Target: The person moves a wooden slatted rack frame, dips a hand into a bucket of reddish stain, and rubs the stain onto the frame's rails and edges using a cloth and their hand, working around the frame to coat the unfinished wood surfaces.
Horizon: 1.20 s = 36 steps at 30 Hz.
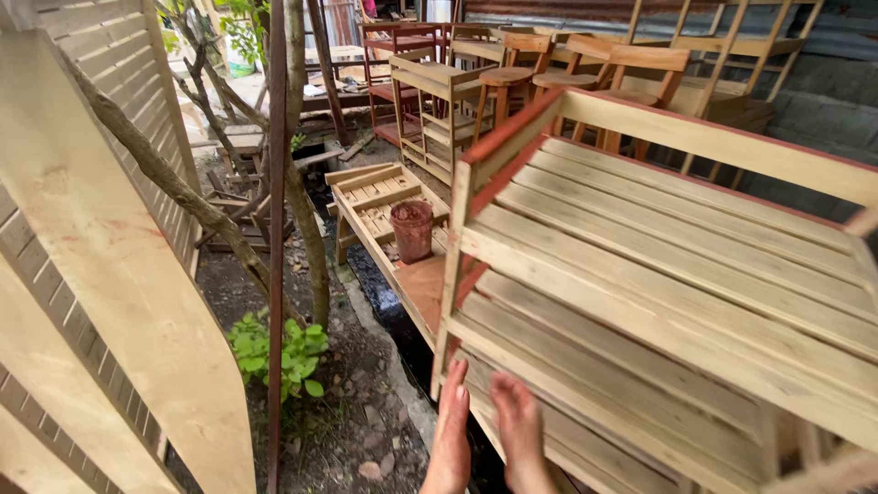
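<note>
My left hand (pixel 450 437) and my right hand (pixel 519 434) reach forward side by side at the bottom of the view. Both are flat, fingers stretched out and close together, and hold nothing. Their fingertips are at the lower front corner of a large slatted wooden frame (pixel 658 274) of pale planks with red-painted edges, which fills the right half of the view. My left fingertips are right beside its corner post; I cannot tell if they touch it. My right hand lies over the lowest slats.
A reddish-brown pot (pixel 412 230) stands on a low slatted wooden piece (pixel 370 194) beyond the frame. A tall wooden panel (pixel 110 274), a rusty pole (pixel 276 238) and a tree trunk (pixel 306 229) stand left. A dark ditch (pixel 389 316) runs below. Stools and chairs (pixel 512 78) crowd the back.
</note>
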{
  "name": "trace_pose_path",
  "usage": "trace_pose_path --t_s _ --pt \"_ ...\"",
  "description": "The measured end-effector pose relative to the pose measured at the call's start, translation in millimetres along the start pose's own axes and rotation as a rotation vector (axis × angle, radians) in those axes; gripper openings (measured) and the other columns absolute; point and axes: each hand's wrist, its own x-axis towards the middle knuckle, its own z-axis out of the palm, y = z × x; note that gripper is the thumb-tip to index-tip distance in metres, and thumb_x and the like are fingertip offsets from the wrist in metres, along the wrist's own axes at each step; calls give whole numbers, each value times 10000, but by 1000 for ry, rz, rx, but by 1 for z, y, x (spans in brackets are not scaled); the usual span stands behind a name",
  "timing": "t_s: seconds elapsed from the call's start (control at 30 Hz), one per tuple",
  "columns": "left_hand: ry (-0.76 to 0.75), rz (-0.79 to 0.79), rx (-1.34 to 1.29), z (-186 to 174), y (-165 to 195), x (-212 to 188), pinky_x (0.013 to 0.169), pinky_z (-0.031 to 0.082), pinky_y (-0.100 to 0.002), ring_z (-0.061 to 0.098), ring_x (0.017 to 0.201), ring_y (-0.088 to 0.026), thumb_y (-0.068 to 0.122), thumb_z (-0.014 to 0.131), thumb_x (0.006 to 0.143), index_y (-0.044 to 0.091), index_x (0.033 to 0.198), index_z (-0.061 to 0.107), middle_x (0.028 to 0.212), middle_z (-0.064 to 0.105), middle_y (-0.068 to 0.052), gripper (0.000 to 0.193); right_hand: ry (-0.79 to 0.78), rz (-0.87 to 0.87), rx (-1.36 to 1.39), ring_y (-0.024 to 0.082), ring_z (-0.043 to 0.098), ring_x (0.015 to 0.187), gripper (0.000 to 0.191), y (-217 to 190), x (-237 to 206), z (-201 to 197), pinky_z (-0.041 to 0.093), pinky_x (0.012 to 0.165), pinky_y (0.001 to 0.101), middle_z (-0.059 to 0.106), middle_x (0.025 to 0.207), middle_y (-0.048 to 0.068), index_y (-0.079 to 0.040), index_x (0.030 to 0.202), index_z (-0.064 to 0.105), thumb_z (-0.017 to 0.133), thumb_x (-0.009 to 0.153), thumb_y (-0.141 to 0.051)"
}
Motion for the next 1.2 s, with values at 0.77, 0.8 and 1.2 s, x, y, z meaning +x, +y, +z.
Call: trace_pose_path --t_s 0.77,0.8,1.2 --pt "240 -429 -182 -217 -2 263 1229 167 -503 285 1542 -257 503 299 948 208 1524 476 1620 429 0 671 -338 26 -317 290 490 1412 573 67 161 268 343 1136 488 534 1530 117 -188 1480 462 453 986 -479" --pt "189 -355 -64 -216 -15 270 1230 144 -502 266 1565 -233 458 351 935 208 1512 477 1631 427 4 641 -311 165 -264 286 522 1388 572 66 171 280 399 1123 466 542 1512 112 -199 1473 444 466 980 -489" --pt "-131 -541 -308 -284 -170 370 1171 413 -531 535 1379 -412 626 351 964 80 1467 486 1410 601 -240 755 -283 -202 32 215 436 1476 612 56 234 366 275 1208 371 480 1592 120 -42 1513 472 405 1024 -405"
